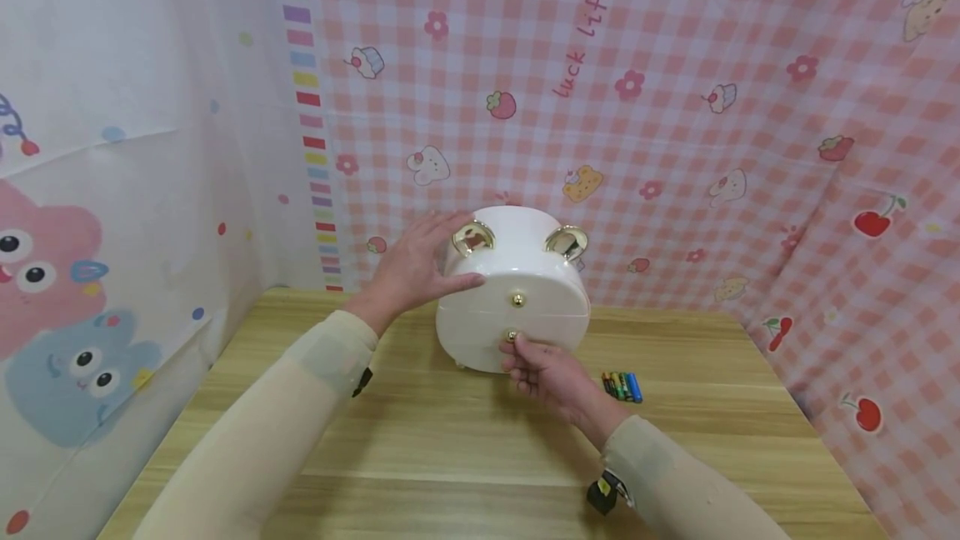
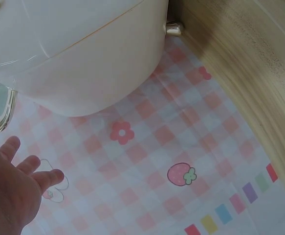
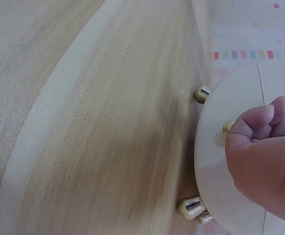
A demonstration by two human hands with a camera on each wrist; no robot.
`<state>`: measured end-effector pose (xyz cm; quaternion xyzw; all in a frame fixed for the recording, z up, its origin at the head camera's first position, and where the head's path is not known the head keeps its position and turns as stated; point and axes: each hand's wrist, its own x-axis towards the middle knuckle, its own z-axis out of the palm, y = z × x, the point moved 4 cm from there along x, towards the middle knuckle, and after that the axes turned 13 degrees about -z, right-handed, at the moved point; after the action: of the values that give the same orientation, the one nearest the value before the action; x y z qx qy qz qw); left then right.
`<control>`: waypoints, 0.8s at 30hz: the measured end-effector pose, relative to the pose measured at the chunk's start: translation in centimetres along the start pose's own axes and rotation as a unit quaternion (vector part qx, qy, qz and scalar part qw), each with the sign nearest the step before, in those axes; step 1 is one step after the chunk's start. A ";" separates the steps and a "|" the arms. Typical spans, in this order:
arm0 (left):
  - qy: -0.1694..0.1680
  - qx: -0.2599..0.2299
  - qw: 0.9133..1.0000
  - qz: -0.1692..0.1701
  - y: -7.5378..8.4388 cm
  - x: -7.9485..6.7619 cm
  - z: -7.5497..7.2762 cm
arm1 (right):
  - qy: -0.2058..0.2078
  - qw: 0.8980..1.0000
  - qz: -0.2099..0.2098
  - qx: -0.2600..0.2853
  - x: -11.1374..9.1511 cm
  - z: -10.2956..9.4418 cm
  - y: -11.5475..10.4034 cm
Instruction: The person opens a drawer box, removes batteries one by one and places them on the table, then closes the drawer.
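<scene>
A glossy white rounded box (image 1: 480, 332) with a two-part front stands on the table, tipped neither way. It bears gold ear-shaped rings (image 1: 567, 242) on top, an upper gold knob (image 1: 517, 301) and a lower gold knob (image 1: 512, 336). My left hand (image 1: 412, 265) rests against its upper left side, fingers extended by the left ear and thumb across the front edge. In the left wrist view, the left hand (image 2: 10, 188) shows spread fingers beside the box. My right hand (image 1: 551, 377) pinches the lower knob between thumb and forefinger, its other fingers curled. The drawer front looks flush.
Several small batteries (image 1: 622, 387) lie side by side on the wood-grain table (image 1: 420, 457), right of the box. A pink checked cloth (image 1: 675, 132) hangs close behind, and a white patterned cloth (image 1: 172, 215) hangs at the left. Small gold feet (image 3: 191, 207) support the box.
</scene>
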<state>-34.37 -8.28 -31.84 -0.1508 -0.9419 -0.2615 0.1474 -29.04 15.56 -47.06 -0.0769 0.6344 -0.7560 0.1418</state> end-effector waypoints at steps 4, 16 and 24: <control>0.000 0.002 1.000 0.001 0.0 0.0 0.0 | -0.001 1.000 0.000 -0.002 0.1 0.0 0.0; -0.003 -0.005 1.000 -0.006 -0.2 0.1 0.1 | -0.010 0.999 0.000 -0.050 -0.4 -0.3 -0.1; -0.005 -0.001 1.000 -0.008 -0.2 0.0 0.1 | 0.010 0.989 0.039 -0.144 -1.3 -1.1 1.7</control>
<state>-34.50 -8.35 -32.03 -0.1443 -0.9435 -0.2630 0.1406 -27.90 16.77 -48.89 -0.0640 0.7404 -0.6516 0.1520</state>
